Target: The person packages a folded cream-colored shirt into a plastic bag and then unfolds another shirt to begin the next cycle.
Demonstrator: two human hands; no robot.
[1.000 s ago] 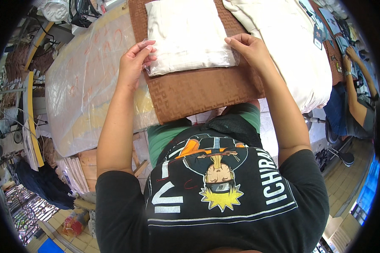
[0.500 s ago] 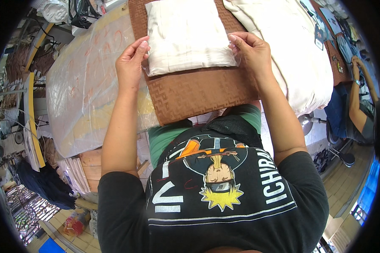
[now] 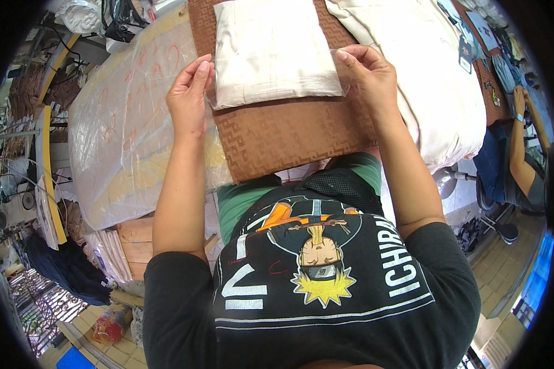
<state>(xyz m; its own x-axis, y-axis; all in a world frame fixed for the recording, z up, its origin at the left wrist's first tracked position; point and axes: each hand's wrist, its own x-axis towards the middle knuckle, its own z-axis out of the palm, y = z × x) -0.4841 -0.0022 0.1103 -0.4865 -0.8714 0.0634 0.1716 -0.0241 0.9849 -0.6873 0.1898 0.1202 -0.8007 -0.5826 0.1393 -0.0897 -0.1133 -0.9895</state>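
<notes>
A folded cream garment (image 3: 268, 43) lies flat inside a clear plastic bag (image 3: 277, 100) on a brown patterned cloth (image 3: 295, 135). My left hand (image 3: 191, 86) pinches the left end of a clear strip of the bag between thumb and fingertips. At the other end, my right hand (image 3: 370, 74) grips the same strip near the garment's right side. Between both hands the film stretches across the near part of the garment. Both hands stay just outside the garment's edges.
Cream garments (image 3: 412, 80) are heaped to the right, near a dark hang tag (image 3: 465, 52). A large plastic-wrapped bundle (image 3: 129, 129) fills the left side. Another person's forearm (image 3: 519, 135) shows at far right, beside blue cloth. Dark garments (image 3: 61, 264) hang at lower left.
The clear strip of the bag now spans visibly between my hands, across the near part of the garment. My left hand has shifted slightly left; my right hand barely moved.
</notes>
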